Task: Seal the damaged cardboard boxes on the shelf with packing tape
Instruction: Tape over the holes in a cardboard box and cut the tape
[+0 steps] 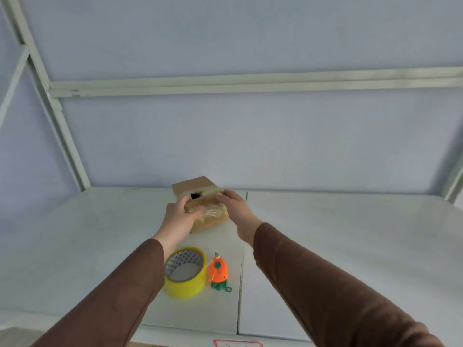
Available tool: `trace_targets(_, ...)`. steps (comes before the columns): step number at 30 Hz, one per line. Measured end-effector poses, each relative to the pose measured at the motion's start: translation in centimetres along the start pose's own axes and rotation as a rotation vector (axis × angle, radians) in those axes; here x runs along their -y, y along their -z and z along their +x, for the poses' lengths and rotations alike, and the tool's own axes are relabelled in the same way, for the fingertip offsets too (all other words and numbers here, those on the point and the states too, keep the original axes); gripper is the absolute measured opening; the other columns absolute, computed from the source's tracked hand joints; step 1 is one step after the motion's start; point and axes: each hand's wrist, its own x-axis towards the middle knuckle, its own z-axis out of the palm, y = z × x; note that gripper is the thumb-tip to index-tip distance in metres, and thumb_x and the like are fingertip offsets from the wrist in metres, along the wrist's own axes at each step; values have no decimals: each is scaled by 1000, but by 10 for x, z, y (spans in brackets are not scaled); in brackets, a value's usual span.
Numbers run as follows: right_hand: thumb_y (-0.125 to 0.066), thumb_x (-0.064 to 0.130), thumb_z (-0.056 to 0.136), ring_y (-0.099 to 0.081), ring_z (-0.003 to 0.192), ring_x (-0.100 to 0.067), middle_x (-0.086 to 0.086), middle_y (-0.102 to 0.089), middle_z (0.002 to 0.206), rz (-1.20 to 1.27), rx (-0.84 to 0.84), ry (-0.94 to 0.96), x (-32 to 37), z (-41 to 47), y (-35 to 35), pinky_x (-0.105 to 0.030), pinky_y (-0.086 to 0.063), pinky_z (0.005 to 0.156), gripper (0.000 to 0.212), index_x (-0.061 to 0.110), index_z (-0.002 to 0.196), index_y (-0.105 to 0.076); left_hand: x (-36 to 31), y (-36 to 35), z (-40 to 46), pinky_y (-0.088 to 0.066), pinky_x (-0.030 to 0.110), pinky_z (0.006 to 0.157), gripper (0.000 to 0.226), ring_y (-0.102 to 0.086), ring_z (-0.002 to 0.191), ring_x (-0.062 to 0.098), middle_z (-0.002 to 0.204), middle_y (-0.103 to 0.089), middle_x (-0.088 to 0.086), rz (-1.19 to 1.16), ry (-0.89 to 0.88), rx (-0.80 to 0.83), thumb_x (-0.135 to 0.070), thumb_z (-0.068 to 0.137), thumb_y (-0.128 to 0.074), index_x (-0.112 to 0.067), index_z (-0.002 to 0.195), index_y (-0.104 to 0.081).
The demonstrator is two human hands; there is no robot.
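A small brown cardboard box (pixel 194 187) sits near the back of the white shelf (pixel 338 234), with a dark hole in its top and glossy clear tape (pixel 211 211) across its near part. My left hand (pixel 179 219) lies flat on the box's near left side, fingers pressing on the tape. My right hand (pixel 234 206) holds the box's right edge, fingertips on the top. A yellow roll of packing tape (pixel 185 271) lies on the shelf below my left wrist. Beside it lies an orange carrot-shaped cutter (pixel 218 271) with its small blade out.
White metal shelf posts (pixel 62 136) rise at the left and far right, with a crossbar (pixel 250 85) overhead against a pale blue wall. A seam (pixel 240 284) runs front to back through the shelf surface. A red-outlined label (pixel 238 343) shows at the shelf's front edge.
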Motion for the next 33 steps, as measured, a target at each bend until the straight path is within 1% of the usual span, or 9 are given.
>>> trace_targets(7,-67,28,97,-59,114,-10,4,-64,125,114,-368,1,-24,-52,124,-30,-45,91,47,22,142,-54,-49,-123,-88,-42,0,70,70,-52,110,-5,129,-42,-13,-88,-154,444,-43,94,-68,-33,156,-38)
trace_targets(12,-53,9,102,-67,107,-18,-1,-67,120,154,-449,-13,-17,-69,182,-24,-54,82,33,25,129,-62,-74,-176,-112,-34,21,108,62,-45,127,-10,142,-43,-18,-91,-261,676,-41,96,-67,-33,152,-42)
trace_targets(15,-51,10,103,-60,117,-13,4,-60,128,83,-444,7,-18,-72,200,-28,-51,100,35,27,133,-60,-72,-170,-100,-43,14,96,49,-58,115,-3,136,-57,-9,-173,-310,555,-33,98,-67,-37,144,-54)
trace_targets(17,-54,15,104,-53,130,-17,3,-58,139,42,-491,9,-25,-79,208,-40,-40,117,43,21,146,-53,-65,-158,-85,-46,13,85,28,-60,99,3,114,-64,-8,-226,-391,296,-21,98,-67,-36,122,-68)
trace_targets(20,-60,24,102,-55,126,-17,2,-61,134,-19,-542,8,-39,-91,207,-43,-40,115,40,20,142,-55,-46,-143,-52,-44,35,105,29,-51,118,12,122,-56,-5,-117,-319,-37,-18,95,-67,-28,123,-66)
trace_targets(24,-62,28,100,-63,112,-14,3,-66,125,-19,-474,23,-48,-98,197,-31,-49,91,33,21,132,-59,-36,-149,-35,-41,46,114,62,-45,136,23,147,-44,2,-147,-19,139,-35,95,-68,-29,150,-41)
trace_targets(27,-59,20,101,-65,98,-11,3,-68,118,-48,-472,41,-38,-96,199,-24,-48,72,36,18,137,-58,-41,-157,-33,-43,29,104,68,-49,132,17,152,-44,1,-211,-36,239,-35,95,-70,-30,154,-36)
trace_targets(30,-57,22,102,-55,118,-18,2,-58,137,-244,-526,83,-32,-105,204,-31,-48,91,48,18,149,-48,-50,-139,-27,-39,33,111,69,-46,138,19,158,-39,5,-173,-33,330,-34,97,-69,-28,156,-33)
trace_targets(33,-59,15,99,-48,121,-17,13,-56,127,-624,-670,484,-36,-126,184,-36,-45,99,37,20,136,-55,-47,-88,-23,-35,37,117,53,-43,142,16,156,-43,3,6,-104,326,-24,99,-66,-28,148,-46)
